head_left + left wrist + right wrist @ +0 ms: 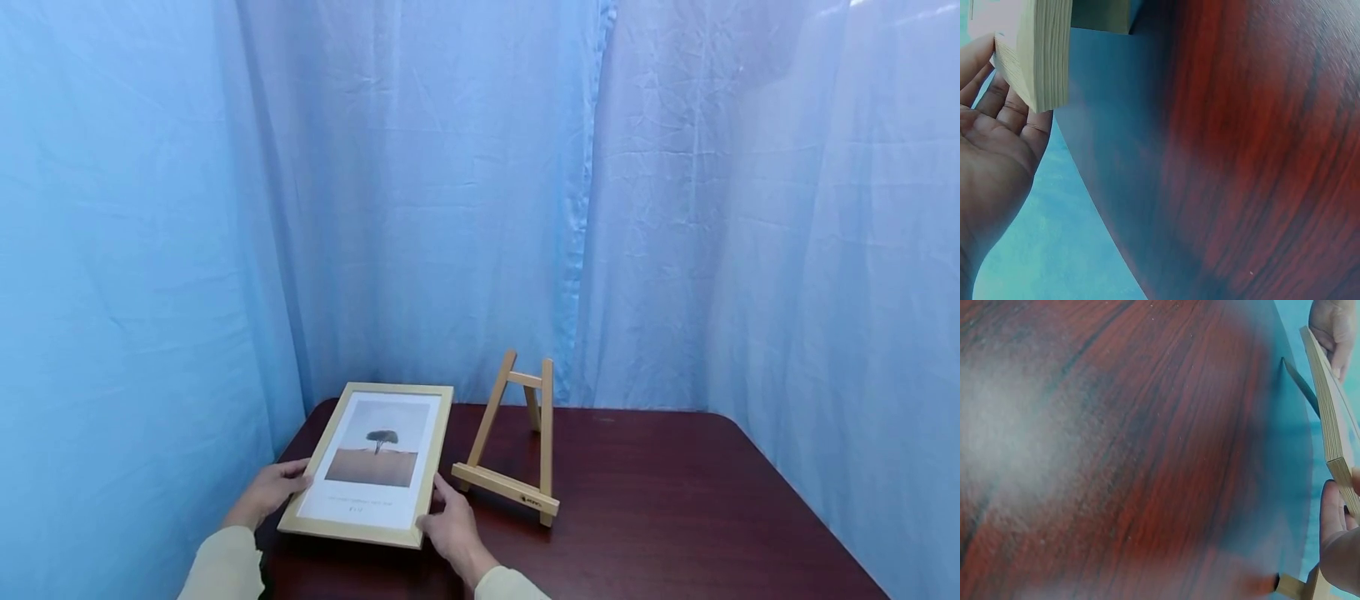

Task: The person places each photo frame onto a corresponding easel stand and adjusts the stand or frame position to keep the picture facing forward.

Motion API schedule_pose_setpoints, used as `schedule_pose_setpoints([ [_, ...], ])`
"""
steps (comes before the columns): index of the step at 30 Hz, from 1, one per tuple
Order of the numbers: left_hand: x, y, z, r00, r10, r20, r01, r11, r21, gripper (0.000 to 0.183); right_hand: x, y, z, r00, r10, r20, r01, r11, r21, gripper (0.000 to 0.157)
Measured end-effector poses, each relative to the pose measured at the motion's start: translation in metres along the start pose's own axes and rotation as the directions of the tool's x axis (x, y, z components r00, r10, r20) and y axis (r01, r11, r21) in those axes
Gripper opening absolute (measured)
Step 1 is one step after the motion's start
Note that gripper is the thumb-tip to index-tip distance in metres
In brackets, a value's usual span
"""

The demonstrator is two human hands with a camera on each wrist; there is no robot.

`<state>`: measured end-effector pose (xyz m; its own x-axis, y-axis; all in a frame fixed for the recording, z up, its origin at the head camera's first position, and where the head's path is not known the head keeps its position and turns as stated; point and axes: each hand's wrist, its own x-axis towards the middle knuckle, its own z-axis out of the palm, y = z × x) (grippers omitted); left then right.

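A picture frame (435,417) with a pale wood border and a print of a lone tree is held tilted over the left part of the table. My left hand (276,492) grips its left edge, thumb on the front and fingers behind, as the left wrist view also shows at the wooden edge (1050,62). Gripping the lower right side is my right hand (453,527). In the right wrist view a thin dark piece (1300,386) sticks out behind the frame. Just right of my right hand stands a small wooden easel (504,483), its ledge facing me.
The dark reddish wood table (660,500) has rounded corners and stretches to the right of the easel. Blue curtains (465,208) hang behind it and along both sides. One easel foot (1290,586) shows low in the right wrist view.
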<state>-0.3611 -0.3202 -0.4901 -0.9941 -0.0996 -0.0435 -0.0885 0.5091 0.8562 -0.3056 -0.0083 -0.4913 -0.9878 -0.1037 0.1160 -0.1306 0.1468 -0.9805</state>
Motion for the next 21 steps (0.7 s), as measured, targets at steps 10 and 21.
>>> schedule_pose_setpoints([
  [10,0.001,0.018,0.001,0.999,0.03,-0.024,-0.03,1.0,-0.004,0.055,0.005,-0.001,-0.008,0.999,-0.043,-0.022,0.042,0.999,-0.025,0.077],
  [21,0.002,0.027,0.002,0.998,0.046,-0.033,-0.048,0.998,-0.049,0.055,0.007,-0.003,-0.015,0.997,-0.07,-0.029,0.069,0.997,-0.029,0.077],
])
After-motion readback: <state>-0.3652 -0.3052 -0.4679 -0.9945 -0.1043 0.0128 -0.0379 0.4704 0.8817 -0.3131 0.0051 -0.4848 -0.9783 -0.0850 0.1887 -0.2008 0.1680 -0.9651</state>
